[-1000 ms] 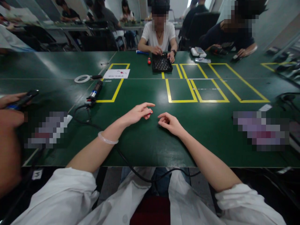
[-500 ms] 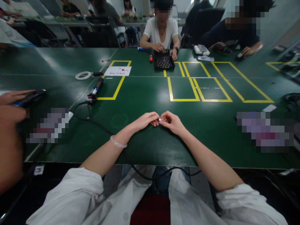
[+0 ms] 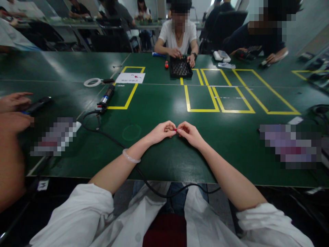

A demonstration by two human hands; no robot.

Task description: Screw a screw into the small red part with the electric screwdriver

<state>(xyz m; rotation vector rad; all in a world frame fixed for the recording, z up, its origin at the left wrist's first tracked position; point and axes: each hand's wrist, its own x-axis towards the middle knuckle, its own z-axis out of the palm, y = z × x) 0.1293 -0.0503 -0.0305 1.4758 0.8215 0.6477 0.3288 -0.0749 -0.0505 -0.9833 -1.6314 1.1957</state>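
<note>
A tiny red object point(image 3: 175, 130) is pinched between both hands above the green table, mostly covered by fingertips, and its kind does not show. My left hand point(image 3: 163, 132) closes on it from the left, with thumb and fingers bent together. From the right, my right hand point(image 3: 189, 133) grips it between thumb and forefinger. The fingertips of the two hands almost meet.
A black cable point(image 3: 109, 136) crosses the green table point(image 3: 159, 157) under my left forearm. Behind lie an electric screwdriver point(image 3: 106, 97) and a printed sheet point(image 3: 131, 78). Across the table, a person works at a black tray point(image 3: 181, 68). Yellow tape point(image 3: 204, 110) marks rectangles.
The small object has turned in my fingers: its white and orange-red side showed before, only a red bit now. A co-worker's hand at left has lifted off a dark tool.
</note>
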